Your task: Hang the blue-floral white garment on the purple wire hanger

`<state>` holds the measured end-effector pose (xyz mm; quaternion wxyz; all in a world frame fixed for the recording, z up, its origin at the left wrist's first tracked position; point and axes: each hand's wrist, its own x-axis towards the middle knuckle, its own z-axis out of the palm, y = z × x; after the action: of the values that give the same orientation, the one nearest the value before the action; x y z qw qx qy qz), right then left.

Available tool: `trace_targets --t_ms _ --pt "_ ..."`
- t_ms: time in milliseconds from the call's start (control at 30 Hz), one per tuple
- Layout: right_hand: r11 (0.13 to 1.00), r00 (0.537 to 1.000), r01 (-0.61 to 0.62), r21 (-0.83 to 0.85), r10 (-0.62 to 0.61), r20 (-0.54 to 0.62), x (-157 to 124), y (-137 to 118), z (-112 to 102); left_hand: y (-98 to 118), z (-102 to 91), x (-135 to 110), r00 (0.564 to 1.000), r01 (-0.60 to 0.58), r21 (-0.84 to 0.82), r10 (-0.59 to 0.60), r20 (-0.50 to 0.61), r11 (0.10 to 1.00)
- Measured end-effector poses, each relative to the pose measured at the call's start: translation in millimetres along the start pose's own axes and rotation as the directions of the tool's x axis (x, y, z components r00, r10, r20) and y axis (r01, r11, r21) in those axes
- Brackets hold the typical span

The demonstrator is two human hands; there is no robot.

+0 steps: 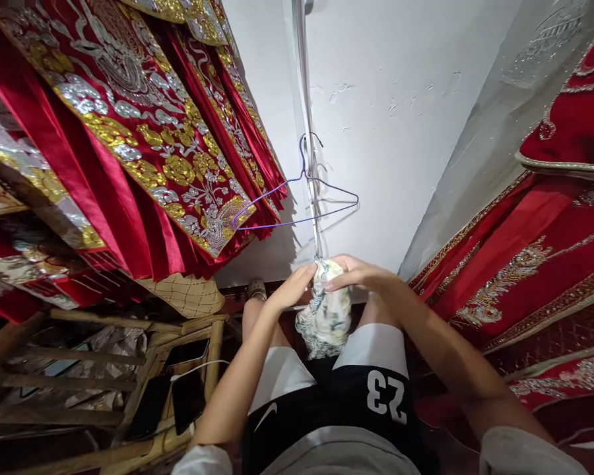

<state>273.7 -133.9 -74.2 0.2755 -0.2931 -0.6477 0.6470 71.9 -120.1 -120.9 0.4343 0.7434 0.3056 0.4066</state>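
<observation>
A bunched piece of pale cloth [336,310] with dark and yellowish patterning hangs between my knees, with a ruffled, lace-like edge along its lower left. My left hand [296,287] pinches its upper left side. On the upper right, my right hand [359,272] grips the same cloth, thumb across the front and the other fingers partly hidden behind. The cloth's lower part is slightly blurred. Above and apart from both hands, a purple wire hanger [277,225] hangs by a white vertical strip [301,72].
Red embroidered garments [178,152] hang at the left, and more red garments [515,277] at the right. A white wall [376,132] stands ahead. At lower left is a bamboo chair [103,382] bearing dark phones [188,399] and a white cable [200,367].
</observation>
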Motion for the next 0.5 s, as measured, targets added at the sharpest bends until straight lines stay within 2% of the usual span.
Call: trace_targets --t_ms 33,67,100,133,200,233,267,300,367,433,500 --pt "0.993 0.999 0.039 -0.112 -0.042 -0.020 1.1 -9.8 -9.5 -5.4 -6.7 0.6 0.992 0.068 -0.003 -0.067 0.110 0.998" --pt "0.964 0.989 0.086 -0.252 -0.112 -0.092 3.5 -17.5 -20.6 -10.3 -14.1 0.2 0.971 0.130 0.013 -0.130 0.200 0.991" --pt "0.906 0.960 0.116 -0.408 -0.207 -0.186 7.4 -22.8 -33.2 -14.2 -23.0 -0.7 0.949 0.170 0.055 -0.179 0.261 0.984" --pt "0.825 0.907 0.116 -0.553 -0.315 -0.280 12.8 -25.5 -46.8 -17.2 -33.7 -1.7 0.935 0.181 0.128 -0.211 0.285 0.975" --pt "0.676 0.761 0.028 -0.736 -0.492 -0.423 27.5 -23.6 -74.7 -19.7 -60.3 -2.4 0.946 0.146 0.357 -0.236 0.222 0.922" --pt "0.640 0.698 -0.025 -0.768 -0.539 -0.472 36.4 -19.9 -87.7 -19.7 -75.4 -1.7 0.956 0.127 0.489 -0.238 0.172 0.863" --pt "0.625 0.661 -0.065 -0.778 -0.557 -0.503 45.8 -15.1 -99.2 -19.1 -90.8 -0.3 0.962 0.120 0.605 -0.242 0.123 0.787" --pt "0.620 0.651 -0.092 -0.779 -0.554 -0.519 55.0 -9.7 -108.6 -18.3 -105.7 1.6 0.963 0.127 0.699 -0.255 0.082 0.704" --pt "0.604 0.693 -0.148 -0.783 -0.502 -0.518 71.2 0.6 -120.6 -16.8 -131.5 6.5 0.961 0.146 0.819 -0.277 0.016 0.555" --pt "0.569 0.753 -0.200 -0.798 -0.432 -0.497 81.6 8.0 -124.6 -16.4 -149.5 12.2 0.962 0.155 0.875 -0.273 -0.028 0.459" --pt "0.536 0.778 -0.225 -0.814 -0.404 -0.482 84.3 11.3 -124.5 -16.4 -159.0 18.3 0.970 0.156 0.904 -0.235 -0.064 0.397"
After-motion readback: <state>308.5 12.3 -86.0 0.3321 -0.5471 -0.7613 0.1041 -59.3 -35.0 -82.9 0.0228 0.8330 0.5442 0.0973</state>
